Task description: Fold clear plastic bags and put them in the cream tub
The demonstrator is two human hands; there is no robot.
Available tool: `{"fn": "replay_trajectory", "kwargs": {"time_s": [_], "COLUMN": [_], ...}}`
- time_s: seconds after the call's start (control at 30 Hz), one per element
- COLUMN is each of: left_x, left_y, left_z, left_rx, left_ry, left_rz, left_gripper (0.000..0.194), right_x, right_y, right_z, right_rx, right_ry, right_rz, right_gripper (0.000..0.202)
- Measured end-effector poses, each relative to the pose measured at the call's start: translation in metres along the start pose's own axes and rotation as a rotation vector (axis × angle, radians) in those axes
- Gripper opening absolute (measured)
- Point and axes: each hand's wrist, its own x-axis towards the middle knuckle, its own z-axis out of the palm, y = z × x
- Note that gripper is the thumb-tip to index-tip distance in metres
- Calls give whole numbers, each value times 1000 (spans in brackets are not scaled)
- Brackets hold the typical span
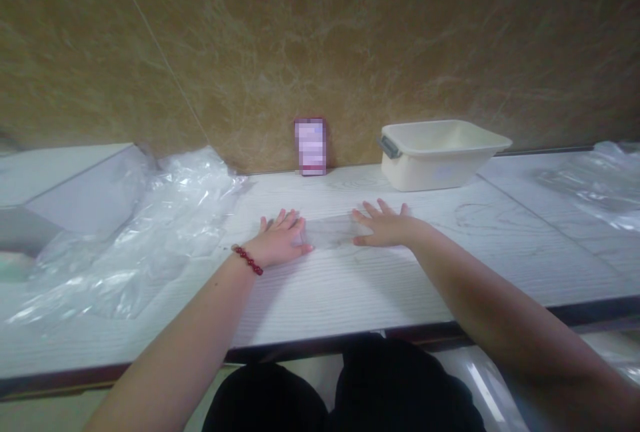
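Note:
A small clear plastic bag or sheet [327,232] lies flat on the white wood-grain table [350,292], between my two hands. My left hand [281,239], with a dark red bead bracelet [247,259] at the wrist, rests on its left end, fingers spread. On the other end, my right hand [383,224] lies palm down with its fingers apart. Neither hand is closed round anything. How much of the plastic lies beneath the palms is hidden.
A phone [311,147] leans upright against the brown marbled wall [280,52]. Right of it stands a cream plastic tub [430,169] with a grey handle. Clear plastic bags [135,252] lie beside a white box [90,185] at left. More clear plastic [600,179] lies far right.

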Motion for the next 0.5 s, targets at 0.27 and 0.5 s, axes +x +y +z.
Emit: {"fn": "replay_trajectory", "kwargs": {"time_s": [0.27,0.5], "left_x": [4,11], "left_y": [1,2], "left_z": [-1,1], "left_rx": [-14,-85], "left_ry": [93,235], "left_rz": [-32,-111], "left_gripper": [68,55], "right_x": [12,33], "right_y": [9,11], "right_z": [-3,7], "right_rx": [104,181], "right_ry": [258,469], "right_rz": [-25,-74], "right_gripper": [44,21]}}
